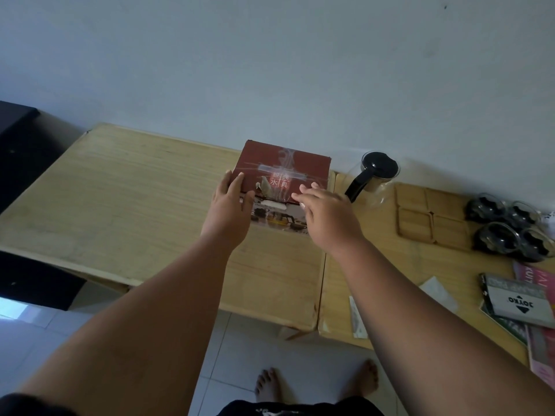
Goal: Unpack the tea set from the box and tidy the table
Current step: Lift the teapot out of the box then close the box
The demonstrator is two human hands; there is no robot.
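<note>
Head view | left hand (231, 202), right hand (326, 213): fingers straight on red box (285, 163) | glass pot (375, 175) beside, wooden tray (432, 219), cups (510, 226) beyond

Box (285, 163): dark red top, pale line pattern and pale characters; front face white with a tea-set photo. Worktop (135, 190): light yellow wood grain. Jug (380, 169): clear glass, black lid and handle. Coasters (432, 219): tan wood. Cups (510, 232): clear glass, black inside. Packet (522, 306): grey, black logo. Floor (240, 340): white tiles.
</note>
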